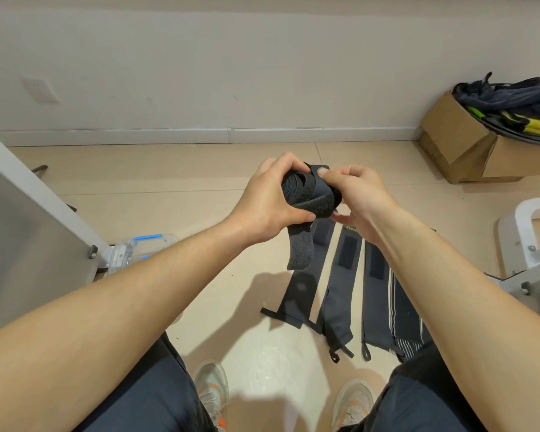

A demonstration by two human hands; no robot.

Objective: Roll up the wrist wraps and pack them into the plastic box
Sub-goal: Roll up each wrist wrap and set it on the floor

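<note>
The beige tiled floor [169, 182] carries a brown cardboard box [459, 141], full of dark and yellow fabric, at the far right by the wall. Several dark grey wrist wraps [340, 294] lie flat side by side on the floor. A clear plastic box with a blue latch [128, 254] stands at the left, well apart from them. Above the flat wraps, the left hand [268, 201] and the right hand [359, 194] both grip a partly rolled black wrist wrap [309, 191]; its loose end hangs down.

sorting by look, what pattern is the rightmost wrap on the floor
The rightmost wrap is dark with white stripes; head view.
</note>
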